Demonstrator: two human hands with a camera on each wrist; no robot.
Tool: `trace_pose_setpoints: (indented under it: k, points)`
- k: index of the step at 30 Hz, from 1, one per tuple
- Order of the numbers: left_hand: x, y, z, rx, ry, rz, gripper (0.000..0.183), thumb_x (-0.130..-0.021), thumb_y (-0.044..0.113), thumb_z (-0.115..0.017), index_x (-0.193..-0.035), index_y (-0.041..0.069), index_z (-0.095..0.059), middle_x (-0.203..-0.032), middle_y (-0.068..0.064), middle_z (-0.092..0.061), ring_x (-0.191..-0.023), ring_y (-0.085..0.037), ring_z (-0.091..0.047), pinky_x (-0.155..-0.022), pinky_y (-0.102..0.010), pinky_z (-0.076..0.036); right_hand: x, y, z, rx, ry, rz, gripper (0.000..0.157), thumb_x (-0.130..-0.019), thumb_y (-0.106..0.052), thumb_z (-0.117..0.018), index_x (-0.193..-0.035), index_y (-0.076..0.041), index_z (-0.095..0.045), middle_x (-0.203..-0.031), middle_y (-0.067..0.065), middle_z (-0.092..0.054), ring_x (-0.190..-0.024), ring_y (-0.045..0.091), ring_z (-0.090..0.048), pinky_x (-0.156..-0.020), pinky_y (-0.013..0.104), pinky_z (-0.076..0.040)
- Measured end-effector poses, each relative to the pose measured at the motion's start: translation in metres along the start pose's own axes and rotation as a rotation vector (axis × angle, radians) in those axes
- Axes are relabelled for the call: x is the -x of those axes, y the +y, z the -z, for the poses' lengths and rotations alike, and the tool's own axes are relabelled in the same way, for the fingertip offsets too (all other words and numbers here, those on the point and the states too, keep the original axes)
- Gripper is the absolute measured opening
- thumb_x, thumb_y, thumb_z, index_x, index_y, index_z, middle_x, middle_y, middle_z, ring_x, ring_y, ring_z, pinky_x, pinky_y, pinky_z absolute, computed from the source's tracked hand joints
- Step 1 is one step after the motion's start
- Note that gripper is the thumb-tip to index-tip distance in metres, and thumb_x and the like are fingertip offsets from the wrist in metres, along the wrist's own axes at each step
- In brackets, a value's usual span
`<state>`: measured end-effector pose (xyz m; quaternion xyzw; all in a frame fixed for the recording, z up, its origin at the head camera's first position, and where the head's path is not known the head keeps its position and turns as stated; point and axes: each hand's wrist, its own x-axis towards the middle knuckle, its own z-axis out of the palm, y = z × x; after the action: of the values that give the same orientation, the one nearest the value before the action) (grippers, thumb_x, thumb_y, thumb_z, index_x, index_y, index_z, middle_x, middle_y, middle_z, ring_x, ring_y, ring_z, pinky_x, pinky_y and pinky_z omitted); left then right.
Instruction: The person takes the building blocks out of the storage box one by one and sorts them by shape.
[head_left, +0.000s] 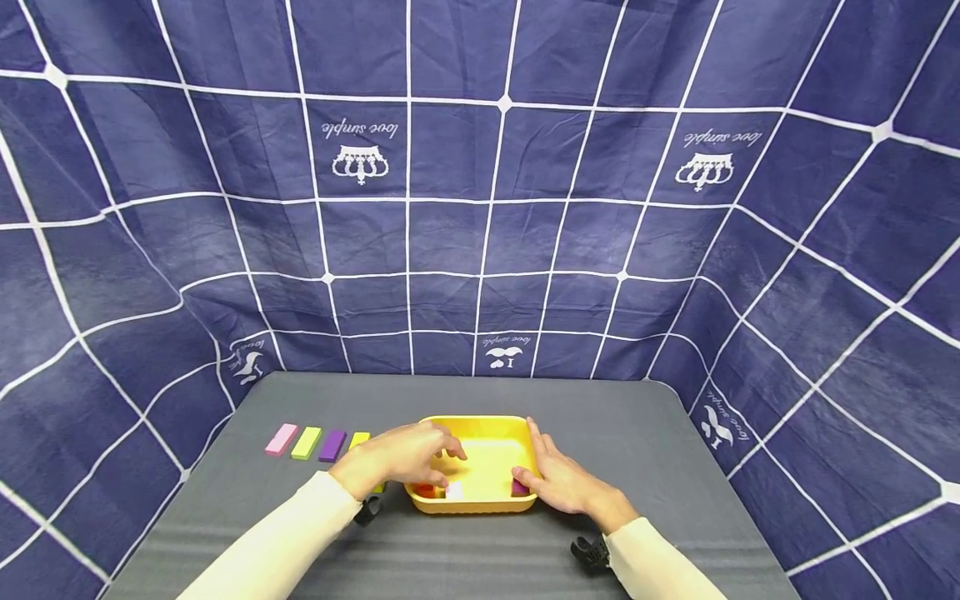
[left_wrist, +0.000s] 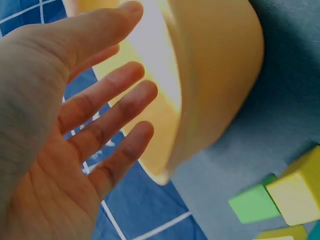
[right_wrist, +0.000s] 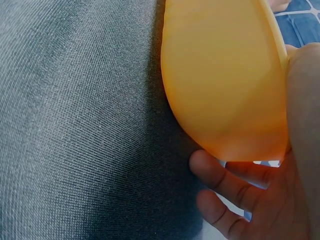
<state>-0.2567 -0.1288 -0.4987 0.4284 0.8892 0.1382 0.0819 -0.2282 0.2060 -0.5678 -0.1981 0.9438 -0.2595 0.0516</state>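
A yellow tray (head_left: 480, 504) stands on the grey table (head_left: 637, 433) in the head view. My left hand (head_left: 438, 452) hovers over its left part with fingers spread and holds nothing; the left wrist view shows the same open left hand (left_wrist: 120, 105) beside the tray's wall (left_wrist: 220, 85). My right hand (head_left: 538, 467) holds the tray's right wall, fingers along the outside and thumb over the rim. In the right wrist view its fingers (right_wrist: 220, 182) lie under the tray's outer wall (right_wrist: 225, 80). Inside the tray lie an orange block (head_left: 424, 491), a pale block (head_left: 454, 492) and a purple block (head_left: 519, 488).
A row of flat blocks lies left of the tray: pink (head_left: 281, 439), lime green (head_left: 306, 442), purple (head_left: 332, 446) and yellow (head_left: 360, 438). The left wrist view shows a green block (left_wrist: 255, 204) and a yellow block (left_wrist: 297, 192) on the table. Blue checked cloth (head_left: 480, 208) walls the table.
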Motion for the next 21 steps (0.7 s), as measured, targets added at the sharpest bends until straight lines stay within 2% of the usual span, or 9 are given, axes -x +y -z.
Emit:
trace_pose_setpoints:
  k: [6, 12, 17, 21]
  points:
    - [-0.017, 0.008, -0.001, -0.001, -0.108, -0.032, 0.045, -0.088, 0.019, -0.104, -0.129, 0.02, -0.087, -0.12, 0.002, -0.089, -0.109, -0.016, -0.082, -0.096, -0.025, -0.064, 0.0, -0.001, 0.0, -0.007, 0.004, 0.001, 0.104, -0.114, -0.05, -0.07, -0.184, 0.002, -0.014, -0.16, 0.024, -0.058, -0.122, 0.033, -0.074, -0.122, 0.062, -0.057]
    - [-0.025, 0.01, -0.007, -0.003, -0.192, 0.04, 0.037, -0.089, 0.015, -0.103, -0.121, 0.026, -0.09, -0.103, 0.005, -0.084, -0.095, -0.007, -0.073, -0.086, -0.019, -0.06, 0.0, 0.0, -0.002, -0.014, 0.0, 0.013, 0.102, -0.115, -0.048, -0.069, -0.184, 0.003, -0.014, -0.16, 0.025, -0.057, -0.125, 0.034, -0.074, -0.122, 0.062, -0.057]
    - [-0.027, 0.011, -0.009, 0.004, -0.196, 0.061, 0.033, -0.089, 0.011, -0.102, -0.114, 0.028, -0.091, -0.096, 0.009, -0.08, -0.085, 0.0, -0.063, -0.08, -0.018, -0.057, 0.0, 0.001, -0.002, -0.012, -0.003, 0.02, 0.102, -0.115, -0.047, -0.068, -0.184, 0.003, -0.012, -0.157, 0.024, -0.058, -0.123, 0.032, -0.073, -0.122, 0.061, -0.057]
    - [-0.027, 0.01, -0.009, 0.046, -0.184, 0.05, 0.026, -0.091, 0.01, -0.1, -0.111, 0.024, -0.091, -0.092, 0.01, -0.081, -0.08, 0.003, -0.06, -0.076, -0.017, -0.055, -0.001, 0.002, -0.001, -0.006, -0.003, 0.024, 0.102, -0.115, -0.048, -0.067, -0.184, 0.003, -0.012, -0.157, 0.024, -0.058, -0.123, 0.031, -0.073, -0.122, 0.061, -0.057]
